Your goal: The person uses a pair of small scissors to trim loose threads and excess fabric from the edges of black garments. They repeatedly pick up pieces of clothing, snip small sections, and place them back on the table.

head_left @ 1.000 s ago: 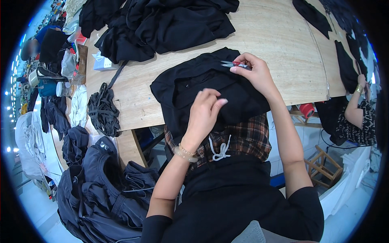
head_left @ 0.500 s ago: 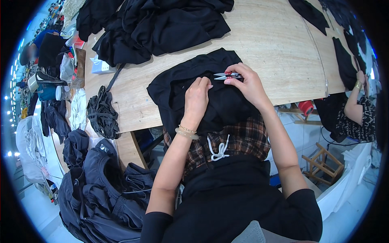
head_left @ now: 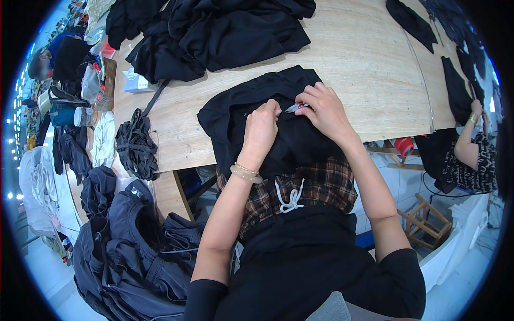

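A black garment [head_left: 267, 147] lies bunched over the table's front edge and hangs toward my lap. My left hand [head_left: 261, 125] is closed in a pinch at the garment's opening; whatever lies between its fingertips, cloth or thread, is too small to make out. Thread snips [head_left: 294, 108] with silver blades and red on the grip sit in my right hand [head_left: 324, 109], which is closed around them. Their blades point left, close to my left fingertips, with the tips near each other. My right palm hides part of the grip.
Black garments [head_left: 225, 37] are heaped on the wooden table [head_left: 364, 75]. Black straps [head_left: 136, 144] and a tissue box [head_left: 137, 81] lie at the left. Dark clothes [head_left: 134, 257] pile up near left. A co-worker's arm [head_left: 467, 134] and a wooden stool [head_left: 428, 222] are at right.
The snips have turned in my right hand: their blades now angle down-left and look closer together. My left hand stays pinched at the garment. The view has shifted slightly.
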{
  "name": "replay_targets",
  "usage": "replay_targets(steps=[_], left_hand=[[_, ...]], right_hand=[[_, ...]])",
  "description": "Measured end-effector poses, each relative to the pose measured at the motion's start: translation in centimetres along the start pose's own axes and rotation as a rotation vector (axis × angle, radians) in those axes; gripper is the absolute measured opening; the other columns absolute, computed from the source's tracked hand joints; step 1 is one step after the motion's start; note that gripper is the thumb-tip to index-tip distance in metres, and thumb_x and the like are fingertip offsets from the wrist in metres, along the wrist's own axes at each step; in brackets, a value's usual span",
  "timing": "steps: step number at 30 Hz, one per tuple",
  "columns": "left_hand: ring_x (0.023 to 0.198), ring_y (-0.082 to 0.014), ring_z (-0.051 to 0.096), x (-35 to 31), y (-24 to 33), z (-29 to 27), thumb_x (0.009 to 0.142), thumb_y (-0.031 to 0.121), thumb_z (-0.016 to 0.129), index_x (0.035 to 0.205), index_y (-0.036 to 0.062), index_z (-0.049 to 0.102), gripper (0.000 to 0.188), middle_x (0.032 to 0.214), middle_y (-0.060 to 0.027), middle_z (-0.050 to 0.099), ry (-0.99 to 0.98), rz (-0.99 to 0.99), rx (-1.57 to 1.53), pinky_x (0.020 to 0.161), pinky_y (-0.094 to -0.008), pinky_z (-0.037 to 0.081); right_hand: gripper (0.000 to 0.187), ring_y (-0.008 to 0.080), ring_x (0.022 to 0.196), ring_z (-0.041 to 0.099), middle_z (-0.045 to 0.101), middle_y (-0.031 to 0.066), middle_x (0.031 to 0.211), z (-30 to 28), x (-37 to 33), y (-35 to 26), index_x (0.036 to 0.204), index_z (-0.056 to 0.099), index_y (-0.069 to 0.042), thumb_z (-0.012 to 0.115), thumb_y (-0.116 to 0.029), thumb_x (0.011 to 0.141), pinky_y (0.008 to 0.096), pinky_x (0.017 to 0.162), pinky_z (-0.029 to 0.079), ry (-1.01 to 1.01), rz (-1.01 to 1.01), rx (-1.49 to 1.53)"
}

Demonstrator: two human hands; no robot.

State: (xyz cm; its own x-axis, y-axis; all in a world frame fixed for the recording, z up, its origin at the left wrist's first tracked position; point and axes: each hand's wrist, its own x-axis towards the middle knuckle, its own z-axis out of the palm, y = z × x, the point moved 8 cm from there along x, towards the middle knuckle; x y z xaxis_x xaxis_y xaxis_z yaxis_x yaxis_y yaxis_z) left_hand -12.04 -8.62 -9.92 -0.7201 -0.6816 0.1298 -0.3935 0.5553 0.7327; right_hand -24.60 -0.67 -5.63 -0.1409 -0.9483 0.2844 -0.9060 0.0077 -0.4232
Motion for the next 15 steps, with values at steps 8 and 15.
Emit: replay_targets(steps=[8, 15], left_hand=[[0.074, -0.0274, 0.073, 0.1, -0.2, 0.1, 0.094, -0.002, 0.057, 0.094, -0.0022, 0.059, 0.002, 0.080, -0.0175, 0.070, -0.016, -0.032, 0.005, 0.066, -0.0357, 0.057], [0.079, -0.0282, 0.069, -1.3, 1.1, -0.2, 0.089, 0.007, 0.068, 0.095, 0.0029, 0.061, 0.010, 0.089, -0.0116, 0.064, 0.067, 0.046, -0.019, 0.069, -0.0377, 0.055]], right_hand=[[0.020, 0.0241, 0.091, 0.055, 0.060, 0.0032, 0.089, 0.8, 0.3, -0.9, 0.092, 0.067, -0.007, 0.075, -0.021, 0.081, 0.0362, 0.078, 0.043, -0.031, -0.017, -0.045], [0.022, 0.0286, 0.089, 0.060, 0.064, 0.0072, 0.089, -1.2, -0.9, 2.7, 0.093, 0.068, -0.004, 0.077, -0.020, 0.081, 0.0387, 0.078, 0.048, 0.210, 0.255, 0.240]])
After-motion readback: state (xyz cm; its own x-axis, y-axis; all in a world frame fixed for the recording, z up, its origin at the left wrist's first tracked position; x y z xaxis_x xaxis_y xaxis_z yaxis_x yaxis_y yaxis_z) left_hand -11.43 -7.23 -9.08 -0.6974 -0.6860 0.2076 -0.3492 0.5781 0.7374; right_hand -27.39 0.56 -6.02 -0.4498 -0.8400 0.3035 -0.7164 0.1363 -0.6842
